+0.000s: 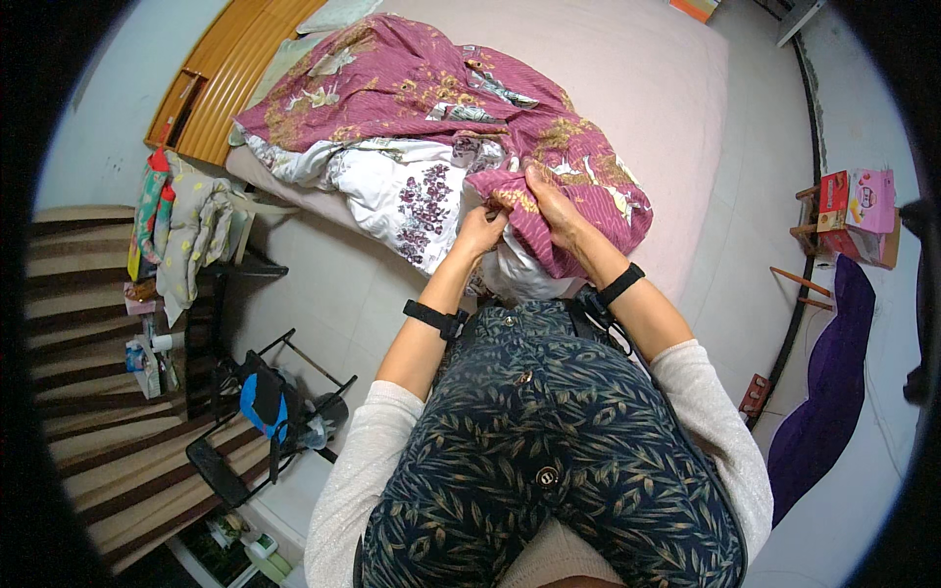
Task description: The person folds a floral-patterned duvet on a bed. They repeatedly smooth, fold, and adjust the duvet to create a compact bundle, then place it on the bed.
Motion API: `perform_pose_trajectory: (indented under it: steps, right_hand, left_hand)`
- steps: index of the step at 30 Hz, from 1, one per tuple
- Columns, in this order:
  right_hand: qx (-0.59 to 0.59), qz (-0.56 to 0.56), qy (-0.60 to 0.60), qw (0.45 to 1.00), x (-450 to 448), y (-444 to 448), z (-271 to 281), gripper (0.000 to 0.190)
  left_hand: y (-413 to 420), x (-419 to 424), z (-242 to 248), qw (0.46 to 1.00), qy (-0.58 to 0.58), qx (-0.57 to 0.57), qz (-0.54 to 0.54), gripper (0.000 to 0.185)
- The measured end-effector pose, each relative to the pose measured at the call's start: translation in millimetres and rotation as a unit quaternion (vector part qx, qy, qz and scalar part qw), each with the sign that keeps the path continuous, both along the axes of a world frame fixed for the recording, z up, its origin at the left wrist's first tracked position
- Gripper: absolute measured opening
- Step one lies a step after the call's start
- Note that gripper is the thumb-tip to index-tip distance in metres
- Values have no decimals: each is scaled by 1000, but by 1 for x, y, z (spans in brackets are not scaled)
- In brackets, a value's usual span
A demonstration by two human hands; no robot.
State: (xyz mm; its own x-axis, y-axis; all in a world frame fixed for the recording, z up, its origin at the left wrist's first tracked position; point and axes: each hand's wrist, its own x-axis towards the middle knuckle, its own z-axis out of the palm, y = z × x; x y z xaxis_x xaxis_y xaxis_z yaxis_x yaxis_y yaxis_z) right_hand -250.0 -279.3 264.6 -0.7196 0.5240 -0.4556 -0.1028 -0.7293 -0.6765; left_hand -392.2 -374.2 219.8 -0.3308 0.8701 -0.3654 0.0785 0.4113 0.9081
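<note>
A bunched quilt cover (426, 66) with a plum-pink, gold-patterned face lies across the bed in front of me. Its white side with dark purple flowers (426, 213) is turned up along the near edge. My left hand (484, 229) pinches the cover's edge between thumb and fingers. Close by on the right, my right hand (550, 202) grips a pink fold of the same cover, its fingers partly hidden in the cloth. White fabric (518, 273) hangs below both hands, against my body. Each wrist wears a black strap.
The bed's pale pink sheet (647, 81) stretches behind the cover, with a wooden headboard (250, 51) at left. Folded cloths (195, 228) are piled at the left, above a black folding chair (253, 426). Boxes (856, 209) and purple cloth (827, 397) stand along the right wall.
</note>
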Motion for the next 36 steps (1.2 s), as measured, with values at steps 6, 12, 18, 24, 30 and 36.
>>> perform_pose_trajectory:
  steps: [6,12,18,24,30,36]
  right_hand:
    - [-28,-39,27,998,-4,-7,5,54]
    - [118,-14,-97,988,-2,19,-24,27]
    - [396,242,-53,884,7,34,-57,19]
    - [467,-1,-194,863,16,79,-38,20]
    - [537,-165,-369,741,16,150,-65,22]
    - [622,-55,-269,734,11,97,0,31]
  left_hand:
    - [5,9,-2,924,-352,-34,147,24]
    - [-13,9,20,964,-245,13,99,31]
    - [-42,5,34,959,-260,53,96,29]
    - [-68,-13,44,981,-194,16,16,33]
    - [-83,2,69,954,-275,115,-7,37]
    - [-59,14,90,942,-278,166,86,17]
